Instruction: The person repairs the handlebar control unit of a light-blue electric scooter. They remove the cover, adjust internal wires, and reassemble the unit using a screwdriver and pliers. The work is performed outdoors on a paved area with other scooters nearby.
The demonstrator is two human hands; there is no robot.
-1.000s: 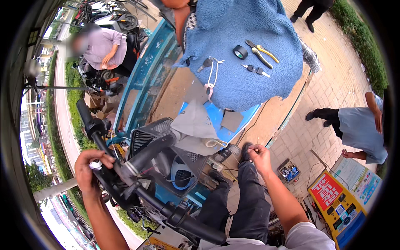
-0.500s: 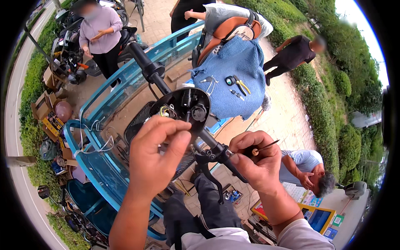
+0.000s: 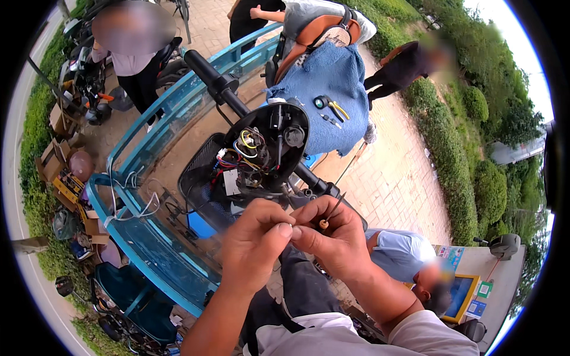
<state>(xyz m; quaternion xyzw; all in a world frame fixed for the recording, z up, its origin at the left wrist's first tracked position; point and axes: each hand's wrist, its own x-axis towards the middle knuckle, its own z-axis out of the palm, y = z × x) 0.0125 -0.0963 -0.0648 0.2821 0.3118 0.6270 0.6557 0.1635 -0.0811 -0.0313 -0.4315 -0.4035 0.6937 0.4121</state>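
My left hand (image 3: pixel 255 240) and my right hand (image 3: pixel 332 237) meet at the fingertips, both pinching at a tiny pale thing (image 3: pixel 291 230) too small to name. A thin dark spike with a round tan end (image 3: pixel 323 224) is also tucked in my right hand, its point jutting up past the fingers. Just beyond my hands lies an opened black headlight housing (image 3: pixel 300 155) on a vehicle's handlebar (image 3: pixel 240 107). Its coloured wires and connectors (image 3: pixel 246 142) are exposed. My fingers are apart from the housing.
Pliers with yellow-and-black handles (image 3: pixel 338 110) and small tools lie on a blue cloth (image 3: pixel 297 89) over a seat. A blue metal cargo frame (image 3: pixel 142 249) borders the left. People stand around, one low at right (image 3: pixel 398 252). Cardboard boxes (image 3: pixel 56 154) sit at far left.
My left hand has drawn back from the headlight housing and moved right. My right hand has moved left, so their fingertips now meet. The housing's wiring shows more fully.
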